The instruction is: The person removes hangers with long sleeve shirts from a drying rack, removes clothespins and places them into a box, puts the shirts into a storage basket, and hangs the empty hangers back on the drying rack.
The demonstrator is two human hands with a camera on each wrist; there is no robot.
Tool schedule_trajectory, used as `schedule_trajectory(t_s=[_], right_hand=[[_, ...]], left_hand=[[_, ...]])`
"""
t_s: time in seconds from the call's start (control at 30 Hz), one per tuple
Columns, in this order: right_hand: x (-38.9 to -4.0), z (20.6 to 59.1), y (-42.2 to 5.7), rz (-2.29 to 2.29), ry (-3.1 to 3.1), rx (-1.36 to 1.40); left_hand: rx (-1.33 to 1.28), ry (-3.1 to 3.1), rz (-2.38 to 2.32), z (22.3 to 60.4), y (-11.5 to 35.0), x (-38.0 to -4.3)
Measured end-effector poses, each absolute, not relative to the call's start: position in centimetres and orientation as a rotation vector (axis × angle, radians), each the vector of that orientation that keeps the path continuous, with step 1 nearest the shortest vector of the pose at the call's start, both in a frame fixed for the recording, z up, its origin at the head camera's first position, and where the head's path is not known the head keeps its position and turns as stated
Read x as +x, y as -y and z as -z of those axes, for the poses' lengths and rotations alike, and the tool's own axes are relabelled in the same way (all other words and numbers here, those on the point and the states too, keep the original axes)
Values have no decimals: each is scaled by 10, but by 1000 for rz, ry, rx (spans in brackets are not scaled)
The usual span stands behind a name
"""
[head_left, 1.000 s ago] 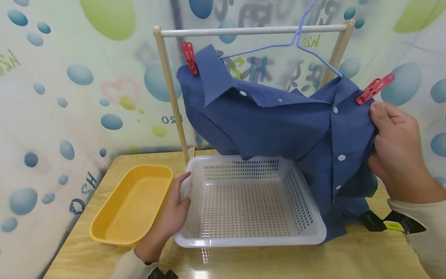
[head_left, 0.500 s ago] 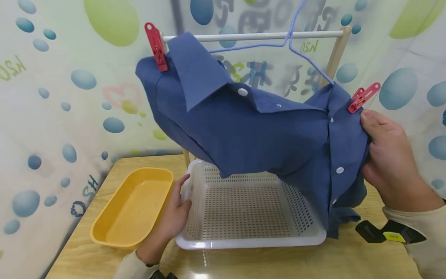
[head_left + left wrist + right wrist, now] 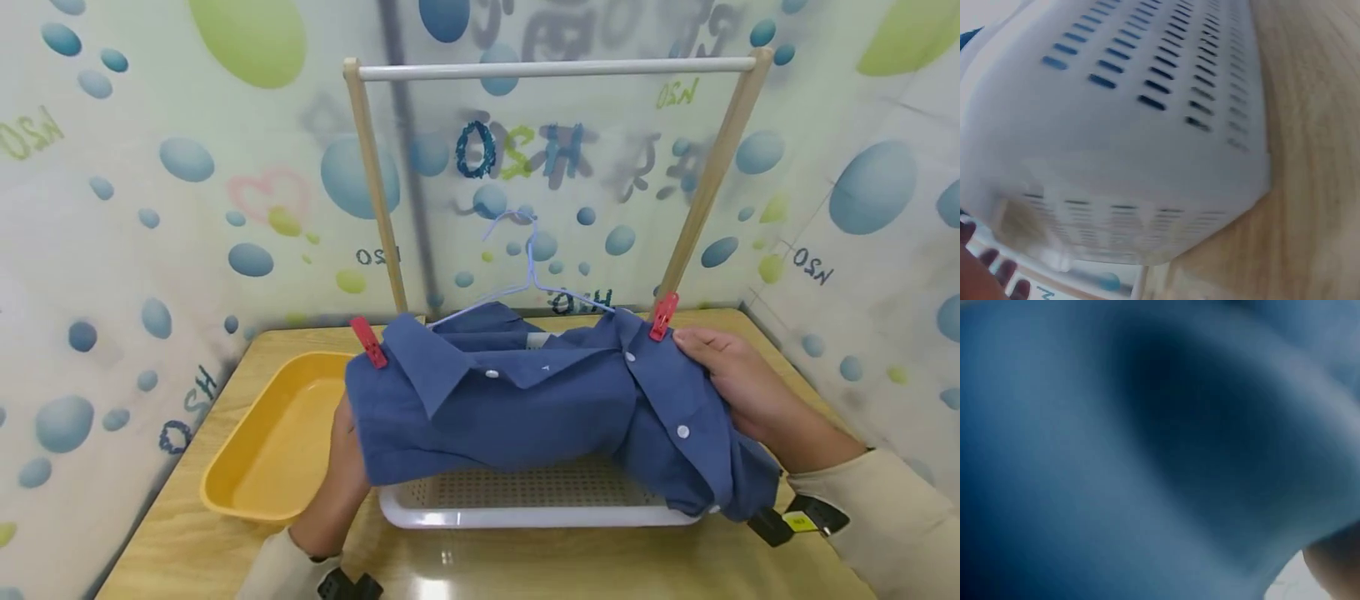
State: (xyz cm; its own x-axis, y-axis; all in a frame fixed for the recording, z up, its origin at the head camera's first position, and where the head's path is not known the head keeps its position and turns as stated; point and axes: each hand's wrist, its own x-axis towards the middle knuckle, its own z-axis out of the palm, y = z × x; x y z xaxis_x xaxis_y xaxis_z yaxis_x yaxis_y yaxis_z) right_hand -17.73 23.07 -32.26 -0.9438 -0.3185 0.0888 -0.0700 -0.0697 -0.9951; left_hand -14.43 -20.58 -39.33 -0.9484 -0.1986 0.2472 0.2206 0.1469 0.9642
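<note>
Pinching a dark-blue, button-up cloth shirt (image 3: 510,417) near the shoulder with the right hand (image 3: 738,383), by the right end of a white plastic basket with lots of little holes (image 3: 536,518). Can see only part of the left hand (image 3: 347,462), at the basket's left side and partly behind the shirt; cannot tell whether open or holding on.

Was pulled up higher and more crooked a moment ago; now hangs lower and more level over the basket, hiding most of the basket's inside. Probably means being free of the rack, with the handling now going on right above the basket.

Looks smooth and floppy, with soft folds and a pointy collar lying open toward the basket's left end. Shows 4 round white buttons (image 3: 683,432). Wears 2 red plastic clips (image 3: 663,317), 1 near each shoulder. Has a thin pale-purple hanger (image 3: 531,271) in the neck, with a bare hook sticking up.

Farther out, can see a yellow plastic tub (image 3: 277,446) left of the basket, a wooden rack with a white rod (image 3: 555,69) behind the basket, and a light wood table (image 3: 525,567) under the basket.
</note>
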Motion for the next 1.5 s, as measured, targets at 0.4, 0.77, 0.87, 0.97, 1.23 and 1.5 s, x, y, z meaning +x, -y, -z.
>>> schedule_trajectory(t_s=[0.4, 0.77, 0.87, 0.97, 1.23, 1.5], right_hand=[[-186, 336, -230, 1490, -2825, -394], [-194, 339, -205, 1096, -3203, -391], [-191, 351, -200, 1127, -3221, -364], [-189, 363, -196, 1101, -3251, -407], [-193, 380, -186, 729, -3342, -562], [-191, 383, -188, 726, -3394, -622]], left_hand=[[62, 2255, 1914, 365, 202, -150], [38, 2364, 1609, 372, 189, -168], [38, 2359, 1552, 375, 188, -168], [43, 2344, 1521, 377, 187, -166], [11, 2291, 1504, 387, 190, -171], [8, 2300, 1493, 394, 188, -173]])
